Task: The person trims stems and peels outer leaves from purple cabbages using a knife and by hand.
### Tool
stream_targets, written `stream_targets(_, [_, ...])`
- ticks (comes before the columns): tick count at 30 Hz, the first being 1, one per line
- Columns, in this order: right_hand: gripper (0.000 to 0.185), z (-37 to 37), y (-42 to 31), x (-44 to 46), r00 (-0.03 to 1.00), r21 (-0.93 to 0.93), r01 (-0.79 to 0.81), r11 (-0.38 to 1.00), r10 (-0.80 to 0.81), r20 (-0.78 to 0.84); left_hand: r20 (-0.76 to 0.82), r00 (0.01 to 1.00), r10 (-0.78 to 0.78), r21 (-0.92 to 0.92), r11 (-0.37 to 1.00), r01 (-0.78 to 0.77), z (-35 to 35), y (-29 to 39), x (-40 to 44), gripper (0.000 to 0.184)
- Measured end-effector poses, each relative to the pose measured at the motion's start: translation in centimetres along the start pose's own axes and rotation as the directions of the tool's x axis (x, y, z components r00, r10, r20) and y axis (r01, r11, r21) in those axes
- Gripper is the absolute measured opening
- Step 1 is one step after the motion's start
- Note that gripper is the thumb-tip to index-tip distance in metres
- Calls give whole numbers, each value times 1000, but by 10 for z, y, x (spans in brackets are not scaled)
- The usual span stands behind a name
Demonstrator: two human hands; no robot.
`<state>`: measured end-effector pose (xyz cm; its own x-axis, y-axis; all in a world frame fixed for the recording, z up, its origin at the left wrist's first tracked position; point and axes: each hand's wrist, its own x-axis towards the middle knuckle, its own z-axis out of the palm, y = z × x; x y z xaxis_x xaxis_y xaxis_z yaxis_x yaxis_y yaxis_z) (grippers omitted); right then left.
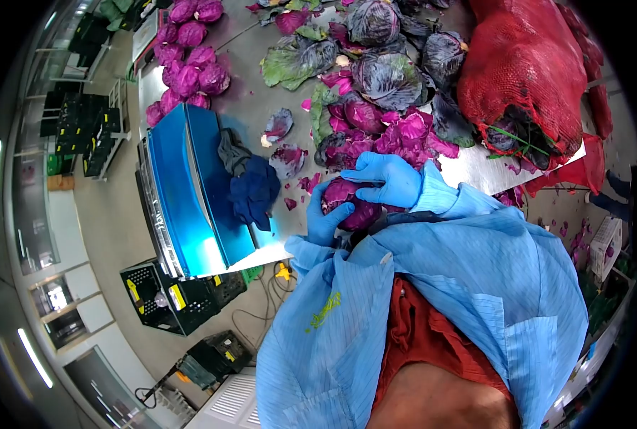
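My left hand [321, 222] and right hand [393, 179] clasp a cabbage [363, 214] between them, apparently mid-peel; the next move probably calls for turning it.

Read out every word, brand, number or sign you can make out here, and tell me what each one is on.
None can be read with certainty.
Yellow-green lettering on the blue coat: too blurred.
Pale marking along the edge of the blue box: too small.
Yellow labels on the black crate: no print legible.
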<state>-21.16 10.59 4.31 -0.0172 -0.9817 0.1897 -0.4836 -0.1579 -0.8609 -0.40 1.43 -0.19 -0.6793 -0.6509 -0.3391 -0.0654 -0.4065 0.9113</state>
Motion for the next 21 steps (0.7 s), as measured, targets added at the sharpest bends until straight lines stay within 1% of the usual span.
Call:
stream_targets(2, [45, 4, 8, -1, 996, 9, 80, 997, -79, -52, 7, 1000, -11, 16, 1000, 11, 0, 0, 0, 65])
stream_targets(4, [43, 6, 8, -4, 997, 35, 58, 998, -56, -49, 10, 1000, -29, -3, 1000, 29, 1, -1, -1, 65])
stream_targets(5, [42, 7, 7, -5, 998, 47, 47, 998, -44, -49, 12, 1000, -27, 21, 999, 26, 1, -2, -1, 65])
stream_targets(7, [35, 10, 3, -8, 998, 50, -15, 999, 18, -67, 18, 1000, -23, 68, 997, 21, 1, -3, -2, 65])
stream_targets(8, [32, 11, 1, -10, 996, 53, -44, 998, 48, -74, 26, 999, -35, 57, 998, 33, 1, -3, -2, 65])
stream_targets(11, [21, 16, -8, -13, 991, -117, -51, 992, 36, -127, 65, 996, -59, 28, 998, 57, 3, -3, -2, 65])
stream_targets(14, [12, 23, 11, -16, 980, -164, 6, 986, -38, -198, 97, 993, -70, -11, 997, 71, 5, -1, -3, 67])
stream_targets(16, [9, 20, 21, -15, 979, -61, -15, 998, 3, -202, 102, 990, -94, -63, 993, 100, 8, 1, -3, 70])
stream_targets(17, [11, 16, 28, -14, 978, -14, -26, 1000, 23, -206, 126, 989, -71, -62, 995, 79, 8, 4, -2, 72])
stream_targets(18, [13, 12, 33, -13, 961, -5, 10, 1000, -11, -276, 149, 988, -49, -63, 996, 59, 7, 10, -4, 75])
stream_targets(20, [16, 3, 44, -15, 904, 108, -234, 966, 257, -341, 174, 985, 8, -70, 998, 4, 7, 15, -7, 80])
stream_targets(21, [19, 2, 58, -18, 865, 153, -337, 929, 370, -338, 175, 984, 45, -75, 997, -32, 6, 15, -8, 82])
